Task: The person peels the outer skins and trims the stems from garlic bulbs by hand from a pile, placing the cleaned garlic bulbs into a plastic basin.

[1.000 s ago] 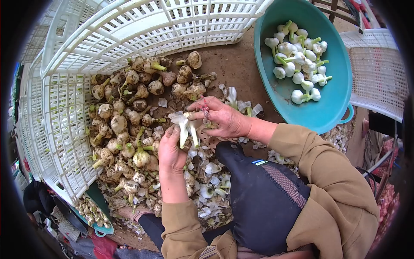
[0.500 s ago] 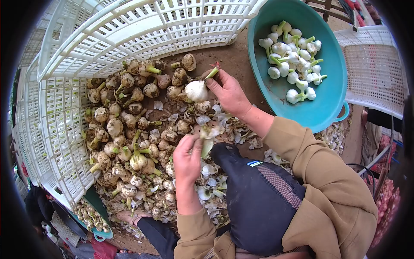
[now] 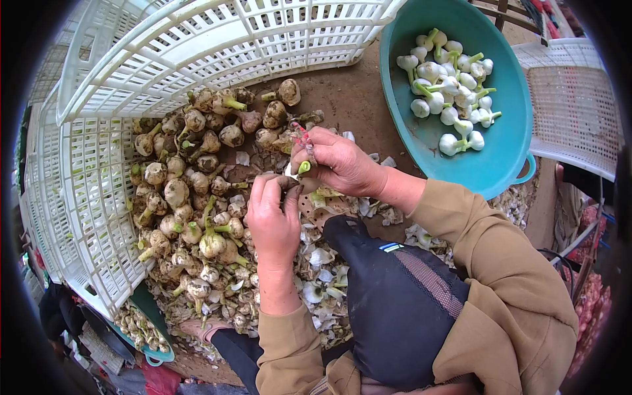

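The right hand [image 3: 345, 164] is clamping its fingers on a garlic bulb [image 3: 304, 167]. The left hand [image 3: 273, 214] is sitting close, its grip unclear.

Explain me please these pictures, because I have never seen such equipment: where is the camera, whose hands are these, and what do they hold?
There is no machine here. A person works with two bare hands, and every picture comes from one camera worn on that person's head, looking forward and down.

The right hand holds a garlic bulb, its green cut stem showing. The left hand has its fingers close by; whether they grip it is hard to see.

On the brown ground, a heap of dirty garlic lies beside white plastic crates. Loose peelings lie near the person's legs. On the right, a blue-green basin holds clean white garlic.
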`<act>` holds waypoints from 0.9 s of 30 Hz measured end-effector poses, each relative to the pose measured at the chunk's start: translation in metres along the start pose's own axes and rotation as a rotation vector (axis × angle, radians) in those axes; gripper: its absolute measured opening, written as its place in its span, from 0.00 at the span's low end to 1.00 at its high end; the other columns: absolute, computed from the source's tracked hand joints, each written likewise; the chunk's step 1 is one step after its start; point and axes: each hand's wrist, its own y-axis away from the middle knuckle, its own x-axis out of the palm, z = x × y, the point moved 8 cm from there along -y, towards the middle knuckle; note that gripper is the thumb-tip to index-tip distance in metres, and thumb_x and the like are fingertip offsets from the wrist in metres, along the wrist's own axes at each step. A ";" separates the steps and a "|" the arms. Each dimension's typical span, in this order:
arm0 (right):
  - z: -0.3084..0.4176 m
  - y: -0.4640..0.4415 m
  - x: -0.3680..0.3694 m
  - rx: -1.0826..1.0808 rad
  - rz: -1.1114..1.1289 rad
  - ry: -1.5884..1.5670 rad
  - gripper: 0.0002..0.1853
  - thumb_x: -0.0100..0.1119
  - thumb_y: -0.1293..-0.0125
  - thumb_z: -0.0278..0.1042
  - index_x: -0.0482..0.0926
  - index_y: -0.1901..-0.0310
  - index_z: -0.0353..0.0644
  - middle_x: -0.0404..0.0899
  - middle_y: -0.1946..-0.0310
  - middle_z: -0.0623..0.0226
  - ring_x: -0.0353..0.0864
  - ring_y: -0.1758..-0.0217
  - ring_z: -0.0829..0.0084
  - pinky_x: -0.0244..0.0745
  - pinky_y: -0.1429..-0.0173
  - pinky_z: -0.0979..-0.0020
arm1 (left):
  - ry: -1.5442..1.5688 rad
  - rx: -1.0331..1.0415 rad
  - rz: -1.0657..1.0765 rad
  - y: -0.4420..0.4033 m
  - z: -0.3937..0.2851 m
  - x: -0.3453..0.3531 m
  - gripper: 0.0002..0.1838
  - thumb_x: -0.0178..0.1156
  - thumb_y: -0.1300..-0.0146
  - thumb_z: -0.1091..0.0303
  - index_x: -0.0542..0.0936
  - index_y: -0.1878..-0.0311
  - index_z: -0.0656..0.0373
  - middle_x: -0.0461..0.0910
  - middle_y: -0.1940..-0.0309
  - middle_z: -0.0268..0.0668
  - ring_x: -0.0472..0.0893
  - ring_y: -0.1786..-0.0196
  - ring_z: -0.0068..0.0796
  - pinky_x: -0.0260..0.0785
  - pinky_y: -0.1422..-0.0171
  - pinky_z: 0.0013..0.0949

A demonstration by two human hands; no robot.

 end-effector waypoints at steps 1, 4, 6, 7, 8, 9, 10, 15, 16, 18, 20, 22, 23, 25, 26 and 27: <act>-0.008 0.003 0.000 0.045 -0.026 0.049 0.05 0.60 0.43 0.25 0.77 0.64 0.42 0.75 0.67 0.68 0.74 0.62 0.68 0.68 0.55 0.69 | -0.050 0.011 0.023 0.001 -0.001 0.003 0.07 0.61 0.45 0.75 0.74 0.64 0.63 0.73 0.64 0.44 0.75 0.62 0.47 0.68 0.60 0.40; -0.057 0.021 -0.015 0.556 -0.186 -0.146 0.13 0.57 0.34 0.41 0.75 0.61 0.37 0.73 0.69 0.73 0.70 0.66 0.83 0.69 0.60 0.77 | -0.057 0.076 0.130 0.011 -0.010 0.010 0.08 0.58 0.44 0.74 0.71 0.62 0.63 0.72 0.63 0.44 0.74 0.62 0.49 0.68 0.60 0.42; -0.068 0.028 -0.015 0.709 -0.207 -0.345 0.16 0.58 0.35 0.44 0.75 0.62 0.36 0.75 0.70 0.74 0.69 0.66 0.84 0.69 0.61 0.77 | -0.012 0.077 0.203 0.023 -0.012 0.015 0.08 0.58 0.44 0.74 0.71 0.63 0.63 0.72 0.64 0.43 0.75 0.62 0.49 0.68 0.60 0.42; -0.066 0.029 -0.015 0.733 -0.187 -0.315 0.17 0.58 0.36 0.44 0.76 0.63 0.34 0.77 0.71 0.72 0.70 0.68 0.83 0.69 0.61 0.76 | -0.001 0.084 0.232 0.029 -0.013 0.017 0.08 0.59 0.44 0.75 0.71 0.63 0.63 0.73 0.64 0.43 0.75 0.63 0.48 0.68 0.61 0.42; -0.081 0.040 -0.004 0.755 -0.178 -0.395 0.18 0.59 0.36 0.46 0.76 0.62 0.35 0.77 0.72 0.73 0.70 0.68 0.84 0.69 0.62 0.76 | 0.027 0.063 0.264 0.034 -0.010 0.019 0.08 0.59 0.44 0.74 0.71 0.63 0.63 0.73 0.65 0.43 0.75 0.64 0.48 0.69 0.62 0.41; -0.091 0.050 -0.002 0.864 -0.232 -0.475 0.18 0.58 0.35 0.46 0.77 0.62 0.35 0.77 0.72 0.72 0.71 0.69 0.83 0.69 0.63 0.77 | 0.068 0.063 0.307 0.040 -0.011 0.019 0.08 0.59 0.44 0.74 0.71 0.64 0.63 0.73 0.66 0.43 0.75 0.65 0.48 0.69 0.63 0.41; -0.100 0.059 0.001 0.972 -0.285 -0.554 0.18 0.57 0.35 0.46 0.77 0.63 0.35 0.77 0.72 0.71 0.72 0.69 0.83 0.69 0.64 0.77 | 0.109 0.062 0.347 0.046 -0.012 0.019 0.08 0.59 0.45 0.74 0.71 0.64 0.63 0.73 0.67 0.43 0.75 0.66 0.48 0.69 0.64 0.41; -0.113 0.076 -0.006 1.201 -0.484 -0.776 0.20 0.49 0.31 0.49 0.77 0.66 0.37 0.76 0.77 0.71 0.70 0.79 0.82 0.68 0.74 0.78 | 0.075 -0.006 0.171 0.061 0.006 0.011 0.12 0.59 0.46 0.80 0.77 0.57 0.63 0.77 0.62 0.43 0.79 0.60 0.41 0.72 0.59 0.35; -0.109 0.074 -0.001 1.185 -0.377 -0.773 0.21 0.49 0.32 0.51 0.77 0.66 0.37 0.76 0.77 0.72 0.70 0.79 0.82 0.68 0.75 0.78 | 0.054 -0.049 0.056 0.057 0.011 0.005 0.19 0.59 0.45 0.80 0.75 0.48 0.62 0.75 0.56 0.43 0.79 0.58 0.36 0.72 0.58 0.32; -0.083 0.067 0.003 1.220 -0.182 -0.705 0.23 0.50 0.33 0.54 0.78 0.66 0.38 0.76 0.79 0.73 0.70 0.80 0.84 0.66 0.77 0.79 | 0.328 -0.319 -0.059 0.052 0.024 0.005 0.24 0.60 0.43 0.79 0.71 0.41 0.60 0.71 0.50 0.40 0.78 0.55 0.30 0.72 0.56 0.29; -0.086 0.068 0.024 1.161 -0.170 -0.874 0.23 0.50 0.33 0.55 0.78 0.65 0.39 0.76 0.79 0.73 0.70 0.81 0.84 0.64 0.79 0.79 | 0.593 -0.363 -0.114 0.039 0.038 0.020 0.27 0.60 0.42 0.78 0.67 0.38 0.59 0.68 0.48 0.37 0.76 0.55 0.26 0.72 0.56 0.26; -0.087 0.069 0.037 1.157 -0.159 -0.859 0.22 0.49 0.33 0.54 0.77 0.67 0.40 0.75 0.79 0.74 0.69 0.82 0.84 0.63 0.80 0.79 | 0.743 -0.283 -0.157 0.028 0.046 0.033 0.17 0.59 0.41 0.79 0.74 0.47 0.64 0.70 0.53 0.36 0.75 0.57 0.24 0.71 0.56 0.24; -0.096 0.075 0.046 1.142 -0.128 -0.850 0.21 0.49 0.33 0.54 0.77 0.68 0.41 0.74 0.80 0.74 0.68 0.83 0.84 0.63 0.81 0.79 | 0.775 -0.236 -0.192 0.024 0.047 0.035 0.12 0.59 0.41 0.80 0.76 0.52 0.65 0.71 0.55 0.36 0.75 0.58 0.24 0.71 0.56 0.24; -0.085 0.078 0.052 1.291 -0.192 -0.939 0.18 0.50 0.34 0.50 0.76 0.69 0.42 0.74 0.80 0.74 0.68 0.84 0.83 0.60 0.83 0.79 | 0.777 -0.229 -0.218 0.018 0.046 0.033 0.05 0.59 0.41 0.80 0.77 0.62 0.67 0.73 0.62 0.36 0.75 0.60 0.25 0.70 0.57 0.25; -0.090 0.083 0.058 1.369 -0.277 -0.991 0.16 0.51 0.35 0.48 0.77 0.68 0.42 0.74 0.80 0.74 0.68 0.85 0.83 0.59 0.84 0.79 | 0.651 -0.139 -0.191 0.015 0.036 0.029 0.04 0.59 0.42 0.80 0.77 0.63 0.67 0.74 0.64 0.37 0.75 0.61 0.25 0.70 0.58 0.25; -0.100 0.089 0.064 1.398 -0.376 -1.060 0.14 0.47 0.33 0.42 0.76 0.66 0.42 0.75 0.79 0.74 0.68 0.85 0.82 0.60 0.86 0.80 | 0.561 -0.064 -0.096 0.016 0.020 0.027 0.04 0.60 0.44 0.80 0.77 0.64 0.67 0.75 0.66 0.38 0.76 0.62 0.27 0.70 0.59 0.27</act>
